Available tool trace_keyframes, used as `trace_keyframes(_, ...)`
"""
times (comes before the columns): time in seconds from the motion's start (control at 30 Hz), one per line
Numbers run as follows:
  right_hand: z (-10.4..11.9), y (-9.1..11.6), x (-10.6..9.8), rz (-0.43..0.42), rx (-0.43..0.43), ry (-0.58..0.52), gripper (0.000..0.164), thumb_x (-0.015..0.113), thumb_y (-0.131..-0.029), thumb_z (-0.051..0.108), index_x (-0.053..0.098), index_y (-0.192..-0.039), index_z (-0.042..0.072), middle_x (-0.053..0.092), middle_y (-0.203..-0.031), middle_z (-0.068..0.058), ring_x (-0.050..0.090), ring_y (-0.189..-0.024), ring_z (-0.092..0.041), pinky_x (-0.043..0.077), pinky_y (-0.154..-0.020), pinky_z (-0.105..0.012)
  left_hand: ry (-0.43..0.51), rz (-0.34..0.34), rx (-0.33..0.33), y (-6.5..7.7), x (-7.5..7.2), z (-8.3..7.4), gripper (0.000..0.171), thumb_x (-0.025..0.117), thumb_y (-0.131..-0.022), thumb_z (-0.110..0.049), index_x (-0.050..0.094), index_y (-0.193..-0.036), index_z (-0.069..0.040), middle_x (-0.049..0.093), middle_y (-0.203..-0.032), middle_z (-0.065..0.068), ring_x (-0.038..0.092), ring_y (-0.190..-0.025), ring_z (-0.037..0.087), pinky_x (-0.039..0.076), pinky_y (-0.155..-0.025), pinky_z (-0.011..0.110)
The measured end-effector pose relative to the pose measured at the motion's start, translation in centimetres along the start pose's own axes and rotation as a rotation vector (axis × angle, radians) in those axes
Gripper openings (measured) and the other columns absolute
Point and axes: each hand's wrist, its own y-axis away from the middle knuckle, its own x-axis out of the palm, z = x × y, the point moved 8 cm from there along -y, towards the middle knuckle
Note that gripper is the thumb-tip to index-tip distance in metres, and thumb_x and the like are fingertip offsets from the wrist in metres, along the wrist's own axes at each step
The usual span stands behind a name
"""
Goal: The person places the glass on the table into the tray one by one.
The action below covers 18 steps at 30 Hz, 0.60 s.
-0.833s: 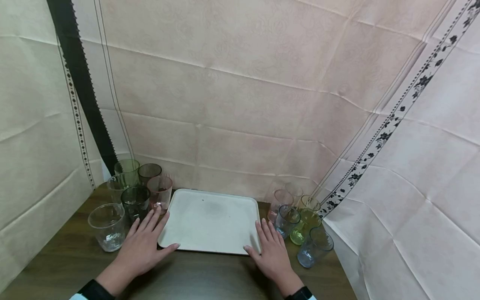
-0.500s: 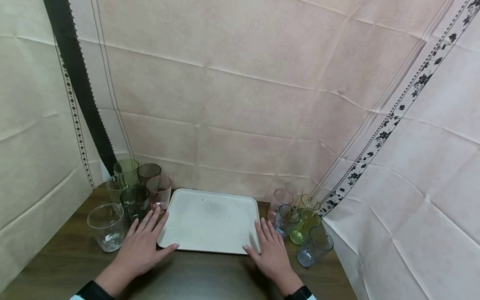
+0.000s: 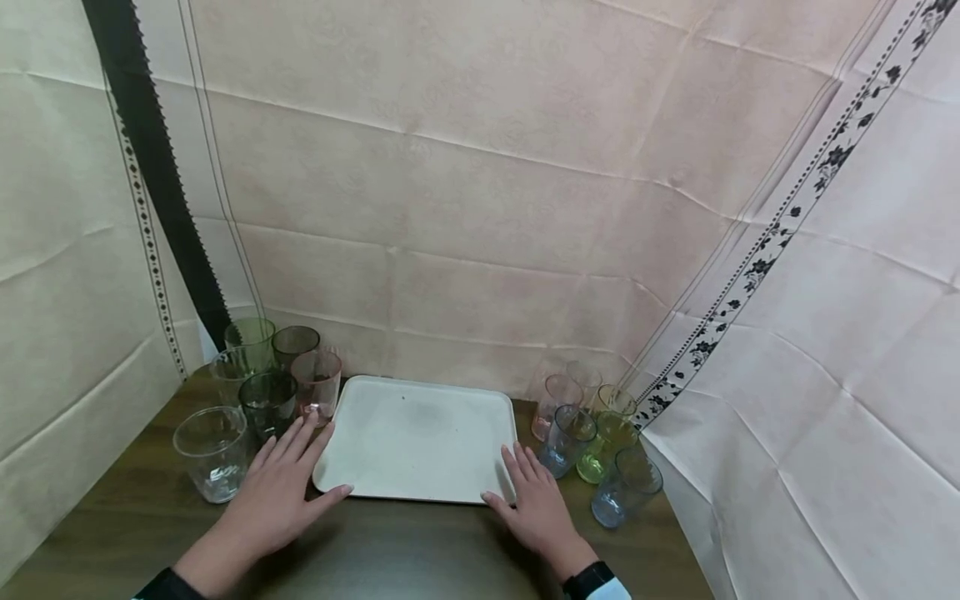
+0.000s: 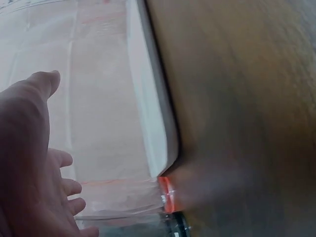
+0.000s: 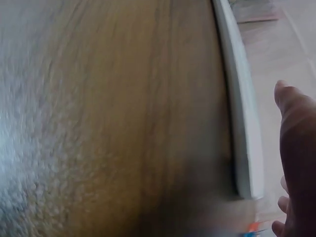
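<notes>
A white rectangular tray (image 3: pixel 420 437) lies on the wooden table between two groups of drinking glasses. Near its front left corner is my left hand (image 3: pixel 273 500), fingers straight and spread, holding nothing. A dark tinted glass (image 3: pixel 268 408) and a pink glass (image 3: pixel 318 387) stand just beyond those fingertips. My right hand (image 3: pixel 536 504) is by the tray's front right corner, its fingers straight and nothing in it. Close to it are a blue glass (image 3: pixel 567 442) and a yellow-green glass (image 3: pixel 606 446). In the left wrist view the left hand (image 4: pixel 37 163) appears above the table, apart from the tray edge.
A clear glass (image 3: pixel 213 458) stands at the left, with a green glass (image 3: pixel 251 333) and a brown glass (image 3: pixel 296 346) behind. Another blue glass (image 3: pixel 626 492) stands near the table's right edge. Cloth walls (image 3: pixel 450 208) enclose the back and sides.
My right hand has shifted slightly left. My left hand has shifted only a little. The head view has turned slightly; the tray and glasses keep their places.
</notes>
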Motion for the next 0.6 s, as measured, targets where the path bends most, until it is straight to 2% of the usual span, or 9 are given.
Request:
trace_keyframes(0.13,-0.7,-0.7,1.3,0.044,0.005,-0.015,0.089,0.054,-0.107,0.072,0.034,-0.175,0.017,0.028,-0.181,-0.015,0.027,-0.166,-0.042,0.031,-0.123,-0.076,0.024,-0.017,0.015,0.4,-1.5,-0.3,0.099,0.068,-0.100,-0.074,0.039,-0.173,-0.013,0.021,-0.183,0.017,0.030,-0.162,0.048,0.034,-0.119,0.078)
trace_keyframes(0.33,-1.0,-1.2,2.2,0.066,0.008,-0.026,0.089,0.051,-0.109,0.071,0.035,-0.174,0.013,0.028,-0.181,-0.016,0.027,-0.166,-0.042,0.031,-0.125,-0.073,0.095,-0.065,0.007,1.2,-3.5,-0.1,0.090,0.074,-0.100,-0.066,0.050,-0.165,-0.008,0.036,-0.175,0.021,0.045,-0.150,0.053,0.046,-0.106,0.079)
trace_keyframes(0.47,-0.9,-1.1,2.5,0.086,0.016,-0.032,0.089,0.050,-0.109,0.071,0.035,-0.174,0.012,0.027,-0.181,-0.016,0.027,-0.166,-0.043,0.030,-0.126,-0.072,0.124,-0.172,0.035,1.7,-5.3,0.5,0.077,0.087,-0.095,-0.051,0.062,-0.152,-0.005,0.049,-0.161,0.022,0.052,-0.139,0.051,0.048,-0.102,0.077)
trace_keyframes(0.6,-0.9,-1.1,2.8,0.086,0.015,-0.032,0.089,0.049,-0.110,0.072,0.035,-0.174,0.012,0.027,-0.181,-0.016,0.027,-0.166,-0.043,0.029,-0.127,-0.070,0.130,-0.334,0.084,2.2,-7.5,1.6,0.072,0.096,-0.086,-0.036,0.067,-0.143,-0.004,0.056,-0.151,0.023,0.054,-0.134,0.050,0.045,-0.101,0.077)
